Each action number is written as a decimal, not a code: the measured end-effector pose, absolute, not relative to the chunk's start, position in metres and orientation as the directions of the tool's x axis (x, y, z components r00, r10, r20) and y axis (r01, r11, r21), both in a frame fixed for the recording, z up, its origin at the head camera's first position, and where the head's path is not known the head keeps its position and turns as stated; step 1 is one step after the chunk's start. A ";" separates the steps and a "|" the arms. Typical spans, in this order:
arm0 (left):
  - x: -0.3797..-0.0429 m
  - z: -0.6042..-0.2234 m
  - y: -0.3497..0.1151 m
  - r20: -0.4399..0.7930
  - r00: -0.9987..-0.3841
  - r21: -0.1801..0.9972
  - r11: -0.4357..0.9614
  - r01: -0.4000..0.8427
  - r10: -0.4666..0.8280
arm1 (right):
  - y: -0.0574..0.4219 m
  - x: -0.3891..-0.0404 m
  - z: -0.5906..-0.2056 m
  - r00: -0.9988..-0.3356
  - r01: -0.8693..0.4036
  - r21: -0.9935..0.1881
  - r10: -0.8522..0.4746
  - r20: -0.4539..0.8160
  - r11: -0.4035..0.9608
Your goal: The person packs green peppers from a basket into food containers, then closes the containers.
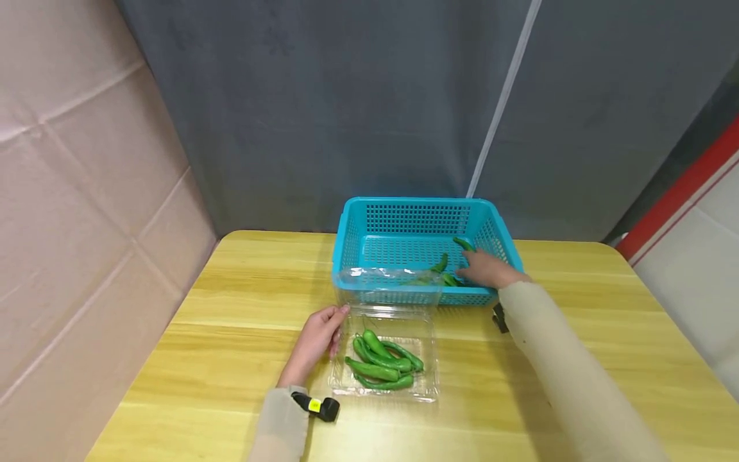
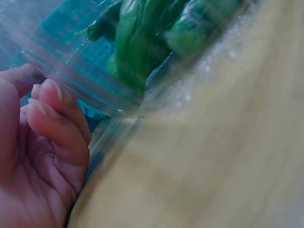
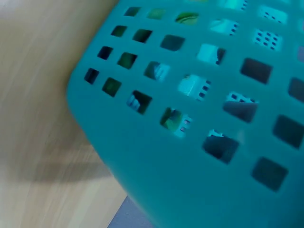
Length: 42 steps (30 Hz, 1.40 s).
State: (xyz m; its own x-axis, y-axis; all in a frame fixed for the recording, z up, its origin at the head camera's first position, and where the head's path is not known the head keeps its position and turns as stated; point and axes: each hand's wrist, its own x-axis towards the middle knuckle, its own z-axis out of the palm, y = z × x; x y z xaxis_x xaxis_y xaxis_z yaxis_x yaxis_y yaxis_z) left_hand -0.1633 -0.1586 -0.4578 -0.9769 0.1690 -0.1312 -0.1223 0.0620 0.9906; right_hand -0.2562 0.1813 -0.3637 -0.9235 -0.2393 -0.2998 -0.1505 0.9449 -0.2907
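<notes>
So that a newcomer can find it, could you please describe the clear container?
On the wooden table, find the blue basket. On its near side, with the left hand at its edge, sits the clear container, lid open, green peppers inside. Unlike the basket, it is see-through.

Basket (image 1: 416,201) at rear of counter (image 1: 260,289), peppers (image 1: 441,264) in its R front part; container (image 1: 381,393) before it, w/ lid (image 1: 387,296) toward basket's near rim, pepper pile (image 1: 372,370) inside. L hand (image 1: 319,330) at container's L edge; R hand (image 1: 487,268) in basket, R side.

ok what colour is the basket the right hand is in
The basket is turquoise blue; it shows best in the head view.
</notes>
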 end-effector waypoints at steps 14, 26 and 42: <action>-0.158 -0.446 -0.157 -0.130 -0.974 0.991 0.065 -0.120 0.183 | 0.178 -0.264 -0.375 -0.904 -0.154 -0.250 -0.239 -0.355 0.956; -0.155 -0.441 -0.157 -0.121 -0.975 0.991 0.075 -0.108 0.188 | 0.178 -0.265 -0.374 -0.897 -0.144 -0.231 -0.225 -0.379 0.962; -0.155 -0.442 -0.157 -0.124 -0.975 0.991 0.064 -0.114 0.187 | 0.178 -0.262 -0.374 -0.919 -0.107 -0.266 -0.198 -0.341 0.958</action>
